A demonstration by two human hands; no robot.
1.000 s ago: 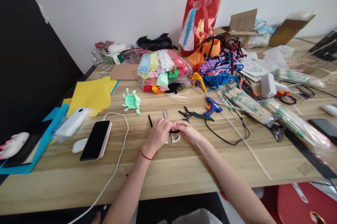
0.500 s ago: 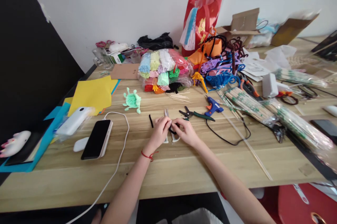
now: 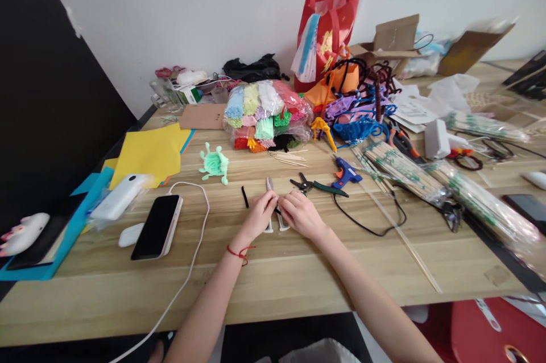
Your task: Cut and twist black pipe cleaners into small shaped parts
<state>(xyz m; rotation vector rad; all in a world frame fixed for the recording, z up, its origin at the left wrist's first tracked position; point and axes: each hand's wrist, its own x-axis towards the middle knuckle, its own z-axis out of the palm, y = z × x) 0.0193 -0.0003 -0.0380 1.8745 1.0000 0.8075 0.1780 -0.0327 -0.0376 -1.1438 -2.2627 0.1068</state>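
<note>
My left hand (image 3: 259, 216) and my right hand (image 3: 302, 214) meet at the middle of the wooden table, fingertips nearly touching. Both are closed on a small black piece (image 3: 277, 210), mostly covered by the fingers. White-handled scissors (image 3: 269, 183) lie beneath the hands, blades pointing away. A short black strip (image 3: 244, 197) rests left of the scissors. Dark green-handled pliers (image 3: 330, 188) lie just beyond my right hand, with a blue glue gun (image 3: 346, 173) beside them.
A green fuzzy figure (image 3: 214, 164), a phone (image 3: 156, 226) and a white cable (image 3: 200, 232) lie to the left. Bundled pipe cleaners (image 3: 264, 107) and a red bag (image 3: 336, 27) stand behind. Packed sticks (image 3: 405, 172) lie to the right.
My right hand has turned, its fingers now curled in closer to my left fingertips. The black piece is more covered than before. My left hand has barely moved.
</note>
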